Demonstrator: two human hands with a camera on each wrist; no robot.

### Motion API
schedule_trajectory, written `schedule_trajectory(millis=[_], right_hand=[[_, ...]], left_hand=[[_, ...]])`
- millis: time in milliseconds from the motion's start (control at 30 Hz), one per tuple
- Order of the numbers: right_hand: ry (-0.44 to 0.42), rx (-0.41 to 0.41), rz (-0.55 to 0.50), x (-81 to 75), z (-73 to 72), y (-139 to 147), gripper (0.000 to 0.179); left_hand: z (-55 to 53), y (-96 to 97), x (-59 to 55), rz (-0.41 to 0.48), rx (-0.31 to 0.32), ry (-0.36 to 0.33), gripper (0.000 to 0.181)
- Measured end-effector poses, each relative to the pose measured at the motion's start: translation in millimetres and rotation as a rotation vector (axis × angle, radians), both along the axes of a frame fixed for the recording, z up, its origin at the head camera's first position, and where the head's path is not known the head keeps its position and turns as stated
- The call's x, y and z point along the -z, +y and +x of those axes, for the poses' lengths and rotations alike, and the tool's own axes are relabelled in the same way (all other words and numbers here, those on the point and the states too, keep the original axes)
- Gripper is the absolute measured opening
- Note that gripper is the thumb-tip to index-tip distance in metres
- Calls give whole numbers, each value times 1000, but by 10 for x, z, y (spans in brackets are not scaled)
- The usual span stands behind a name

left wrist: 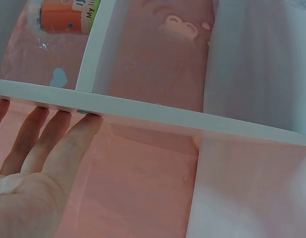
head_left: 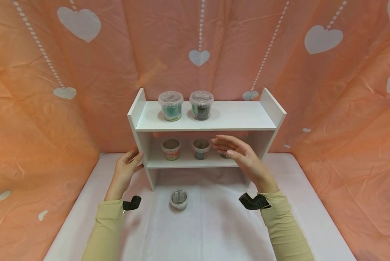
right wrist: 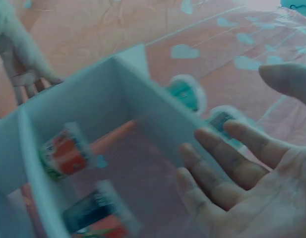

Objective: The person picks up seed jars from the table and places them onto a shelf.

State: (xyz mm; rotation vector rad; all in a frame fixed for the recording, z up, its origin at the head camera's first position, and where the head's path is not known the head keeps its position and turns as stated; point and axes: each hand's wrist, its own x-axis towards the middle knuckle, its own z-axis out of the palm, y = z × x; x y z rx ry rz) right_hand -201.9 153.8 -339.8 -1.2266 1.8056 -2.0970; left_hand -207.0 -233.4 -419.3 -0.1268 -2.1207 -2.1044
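A white two-tier shelf stands at the back of the table. My left hand touches its left side panel, and the left wrist view shows the fingertips against the panel's edge. My right hand hovers before the right part of the lower tier, its fingers extended and holding nothing. On top sit a green tub and a dark tub, both lidded. The lower tier bears an orange-labelled tub, a dark tub and another tub mostly hidden by my right hand.
A small clear tub stands on the white-covered table, in front of the shelf's left half. An orange curtain with pale hearts hangs behind and on both sides. Each wrist wears a black camera mount.
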Motion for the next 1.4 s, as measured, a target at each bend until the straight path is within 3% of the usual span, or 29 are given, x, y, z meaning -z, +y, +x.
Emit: schedule_trajectory(millis=[733,1000,1400], right_hand=[[-136,-188,84,950,38,-191,48],[-207,-196,108,1365,19,-307,56],[-274,-193,126,1779,-63,-554,73]], left_hand=[[11,3,-11,-12,-13,-5,57],[8,8,-3,-13,-16,-5,56],[8,6,-5,-11,-5,-22,58]])
